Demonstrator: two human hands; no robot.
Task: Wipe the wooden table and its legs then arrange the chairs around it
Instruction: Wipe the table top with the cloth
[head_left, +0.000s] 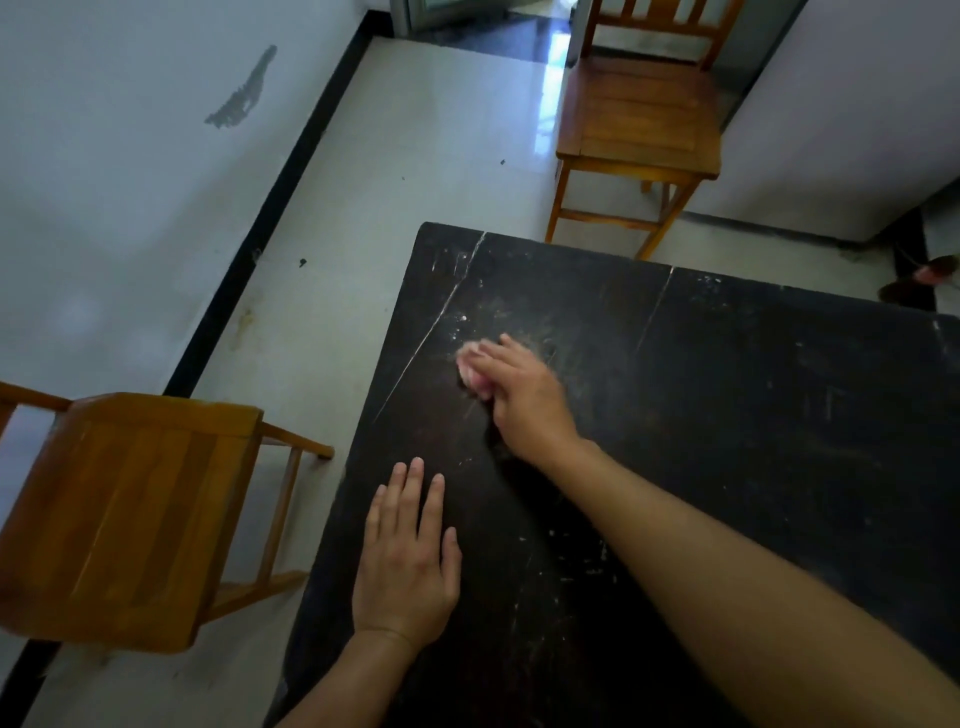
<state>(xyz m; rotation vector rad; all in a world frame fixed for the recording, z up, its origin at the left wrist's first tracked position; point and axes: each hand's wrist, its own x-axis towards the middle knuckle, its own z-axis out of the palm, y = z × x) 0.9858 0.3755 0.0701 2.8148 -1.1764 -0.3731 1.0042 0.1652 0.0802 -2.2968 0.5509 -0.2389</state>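
Head view: I see the dark table (727, 415) filling the lower right of the frame, its top scratched and flecked with pale marks.

1. Right hand (524, 395): it sits at centre frame on the table top, near the table's left edge. The fingers (501, 345) are bent over a bunched pink cloth (470, 369) and grip it against the wood. The cloth shows to the left of the fingers and below their tips; the rest lies hidden under the palm. This area is blurred, so I cannot tell where the thumb lies.

2. Left hand (408, 561): it lies at lower centre, palm down on the table. Its fingers are straight and slightly spread, released, holding nothing. It is apart from the cloth, lower in the frame.

3. Left chair (119, 519): it stands at lower left on the pale floor (415, 156), just beside the table's left edge and not touching it.

4. Far chair (639, 119): it stands at upper right, beyond the table's far edge, seat facing the table.

5. Wall (130, 182): it fills the upper left, with a dark smear on it and a black skirting strip at its foot.
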